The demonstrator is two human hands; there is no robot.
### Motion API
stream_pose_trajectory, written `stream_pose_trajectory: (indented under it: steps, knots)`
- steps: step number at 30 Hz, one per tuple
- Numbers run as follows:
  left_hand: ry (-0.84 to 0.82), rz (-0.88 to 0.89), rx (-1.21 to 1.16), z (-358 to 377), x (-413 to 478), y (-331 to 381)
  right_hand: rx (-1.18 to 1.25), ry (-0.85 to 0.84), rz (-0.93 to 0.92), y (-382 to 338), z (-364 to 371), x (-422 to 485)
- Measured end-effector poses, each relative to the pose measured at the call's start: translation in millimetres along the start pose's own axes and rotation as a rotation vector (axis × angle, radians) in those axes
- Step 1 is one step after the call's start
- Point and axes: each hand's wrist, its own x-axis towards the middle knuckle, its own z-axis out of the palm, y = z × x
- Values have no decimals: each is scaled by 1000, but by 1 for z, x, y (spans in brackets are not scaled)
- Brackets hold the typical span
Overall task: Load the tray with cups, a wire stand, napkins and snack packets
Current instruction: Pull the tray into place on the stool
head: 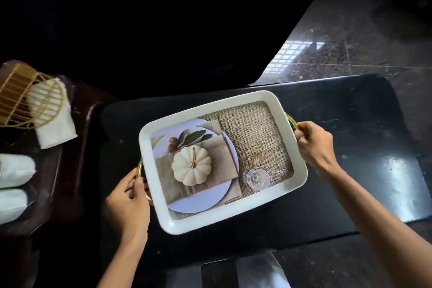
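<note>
Left hand [131,196] and right hand [312,145] grip the empty tray [301,170] by its gold handles; an uneven lift could tilt it against the worktop [350,105].

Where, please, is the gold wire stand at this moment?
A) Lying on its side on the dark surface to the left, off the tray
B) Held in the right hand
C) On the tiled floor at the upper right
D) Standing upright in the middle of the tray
A: the wire stand lies tipped on its side at the far left beside white napkins, clear of the tray, whose handles the left hand and right hand grip.
</note>
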Motion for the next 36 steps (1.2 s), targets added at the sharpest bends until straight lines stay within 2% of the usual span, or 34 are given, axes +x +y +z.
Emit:
stream_pose_trajectory:
  steps: [6,13,27,34,36]
  knots:
    - [-92,-3,25,56,-39,23,17,34,116,69,-50,2]
    - [-138,15,79,99,-63,33,40,34,208,117,-67,4]
    - [-102,-26,133,124,-73,33,55,-21,174,129,-67,18]
    - [-118,26,188,124,-73,28,72,-43,165,132,-66,20]
    - [-126,68,211,121,-73,28,13,-26,133,131,-66,19]
